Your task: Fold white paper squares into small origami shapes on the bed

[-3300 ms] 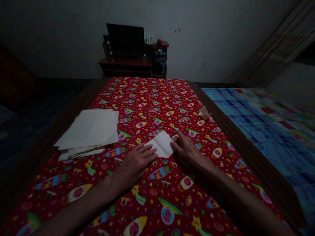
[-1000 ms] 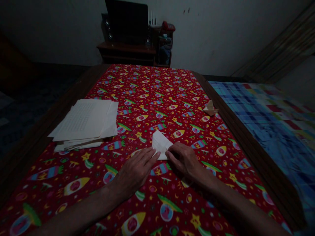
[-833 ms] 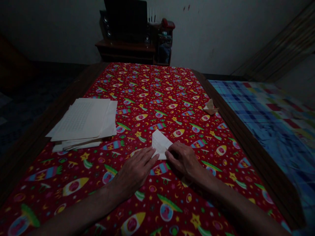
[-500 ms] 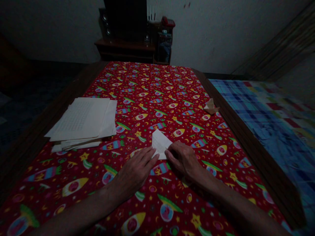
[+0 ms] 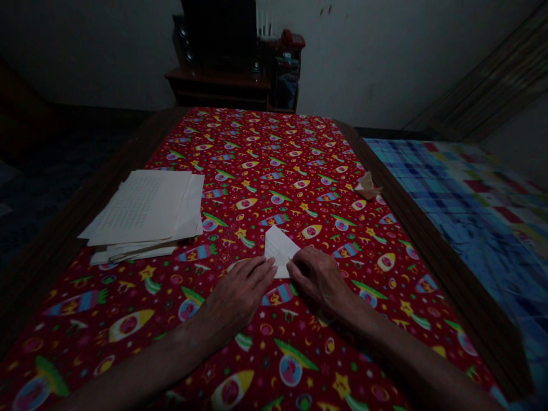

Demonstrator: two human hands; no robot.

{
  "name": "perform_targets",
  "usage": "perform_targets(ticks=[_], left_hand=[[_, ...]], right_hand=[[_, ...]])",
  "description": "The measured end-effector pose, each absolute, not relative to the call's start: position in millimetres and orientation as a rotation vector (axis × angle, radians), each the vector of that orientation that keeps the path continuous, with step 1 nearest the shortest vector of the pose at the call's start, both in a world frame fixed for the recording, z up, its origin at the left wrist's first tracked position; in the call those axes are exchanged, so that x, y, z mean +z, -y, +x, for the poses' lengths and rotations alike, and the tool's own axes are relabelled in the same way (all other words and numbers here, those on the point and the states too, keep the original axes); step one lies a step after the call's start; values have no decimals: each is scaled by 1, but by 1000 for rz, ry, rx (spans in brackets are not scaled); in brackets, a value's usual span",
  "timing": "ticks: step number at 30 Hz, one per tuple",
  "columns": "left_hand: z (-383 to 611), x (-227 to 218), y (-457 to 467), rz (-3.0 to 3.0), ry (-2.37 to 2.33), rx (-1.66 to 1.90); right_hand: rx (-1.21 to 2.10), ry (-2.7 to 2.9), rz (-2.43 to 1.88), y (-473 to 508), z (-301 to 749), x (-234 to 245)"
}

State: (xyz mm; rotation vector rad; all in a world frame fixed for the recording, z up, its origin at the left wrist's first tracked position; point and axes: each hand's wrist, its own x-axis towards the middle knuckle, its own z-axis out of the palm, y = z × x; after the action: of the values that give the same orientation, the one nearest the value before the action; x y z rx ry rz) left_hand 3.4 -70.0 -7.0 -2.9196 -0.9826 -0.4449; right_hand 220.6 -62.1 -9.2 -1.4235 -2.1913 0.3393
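Note:
A small folded piece of white paper [image 5: 278, 251] lies on the red patterned cloth, with a pointed corner at its upper left. My left hand [image 5: 242, 288] rests beside its left edge, fingers stretched out flat and the fingertips touching the paper's lower left part. At the opposite side, my right hand [image 5: 319, 275] has its fingers curled and pinches the paper's right corner between thumb and fingers. The underside of the folded paper is hidden.
A stack of paper sheets [image 5: 143, 208], the top one printed, sits on the left. A small folded brown and white paper shape [image 5: 367, 186] lies near the cloth's right edge. Beyond the table stands a cabinet [image 5: 218, 80] with a dark screen [image 5: 219, 28] and a red telephone [image 5: 293, 39].
The fingertips of my left hand have shifted very slightly on the paper. My right hand and the folded paper stay in nearly the same place.

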Motion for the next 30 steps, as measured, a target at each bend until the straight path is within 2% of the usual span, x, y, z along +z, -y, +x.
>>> perform_targets(ticks=[30], left_hand=[[9, 4, 66, -2963, 1032, -221]], right_hand=[[241, 2177, -1381, 62, 218, -7]])
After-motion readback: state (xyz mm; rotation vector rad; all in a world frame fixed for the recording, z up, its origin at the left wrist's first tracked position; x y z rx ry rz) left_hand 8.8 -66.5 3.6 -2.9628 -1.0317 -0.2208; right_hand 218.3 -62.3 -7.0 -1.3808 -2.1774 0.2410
